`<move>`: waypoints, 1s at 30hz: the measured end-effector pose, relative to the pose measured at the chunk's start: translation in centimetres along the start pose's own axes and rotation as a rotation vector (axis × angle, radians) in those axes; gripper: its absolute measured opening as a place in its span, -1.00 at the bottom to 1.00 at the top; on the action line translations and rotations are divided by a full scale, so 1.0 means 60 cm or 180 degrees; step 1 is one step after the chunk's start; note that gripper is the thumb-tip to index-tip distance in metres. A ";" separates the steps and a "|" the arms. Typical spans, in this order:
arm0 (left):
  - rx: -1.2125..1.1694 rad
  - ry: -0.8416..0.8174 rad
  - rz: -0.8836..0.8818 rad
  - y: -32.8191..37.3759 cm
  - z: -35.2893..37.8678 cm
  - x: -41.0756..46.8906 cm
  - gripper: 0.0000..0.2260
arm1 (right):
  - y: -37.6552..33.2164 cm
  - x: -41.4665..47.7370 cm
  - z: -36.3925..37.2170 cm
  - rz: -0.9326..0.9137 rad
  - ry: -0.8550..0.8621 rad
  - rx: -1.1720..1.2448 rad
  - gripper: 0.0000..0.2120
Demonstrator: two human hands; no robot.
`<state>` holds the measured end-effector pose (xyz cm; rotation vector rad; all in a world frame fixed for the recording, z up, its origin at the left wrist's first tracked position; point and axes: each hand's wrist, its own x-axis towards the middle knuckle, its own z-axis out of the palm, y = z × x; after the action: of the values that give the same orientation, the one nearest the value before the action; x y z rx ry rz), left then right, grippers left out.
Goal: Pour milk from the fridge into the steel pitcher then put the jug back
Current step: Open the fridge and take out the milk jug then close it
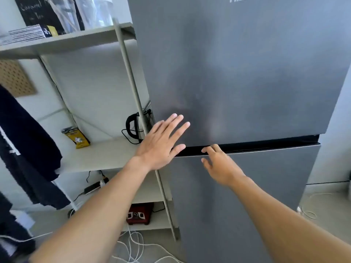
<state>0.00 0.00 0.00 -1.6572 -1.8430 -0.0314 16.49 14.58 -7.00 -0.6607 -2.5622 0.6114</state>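
With both doors closed, tall grey steel fridge (237, 82) is faced | left hand (159, 143) laid flat, grip spread, bracing | right hand (218, 164) grip apart, hooking door seam | milk jug, pitcher unseen

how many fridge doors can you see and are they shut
2. The upper door fills the top of the view, with the left hand flat on its lower corner. The lower door sits below the dark gap, where the right hand reaches. Both look shut.
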 end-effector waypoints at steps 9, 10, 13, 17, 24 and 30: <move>0.0758 0.0871 0.0544 -0.063 0.057 0.077 -0.51 | -0.008 0.068 0.090 -0.0271 -0.0149 -0.0403 -0.58; 0.0807 0.0888 0.0629 -0.071 0.062 0.080 -0.52 | -0.011 0.070 0.096 -0.0271 -0.0131 -0.0486 -0.58; 0.0879 0.0945 0.0779 -0.100 0.078 0.095 -0.51 | -0.020 0.084 0.102 -0.0123 -0.0073 -0.0615 -0.60; 0.0893 0.1171 0.0860 -0.125 0.100 0.107 -0.51 | -0.035 0.091 0.113 0.0101 -0.0248 -0.0815 -0.58; 0.0496 0.1999 0.0837 -0.126 0.149 0.124 -0.55 | -0.057 0.095 0.139 0.0389 -0.0085 -0.1174 -0.64; 0.0347 0.2303 0.0852 -0.127 0.152 0.124 -0.56 | -0.066 0.099 0.143 0.0747 0.0164 -0.0965 -0.65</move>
<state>-10.76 8.94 -0.65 -1.5285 -1.0589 -0.3597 6.15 11.98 -10.30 -1.0752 -2.5721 0.2717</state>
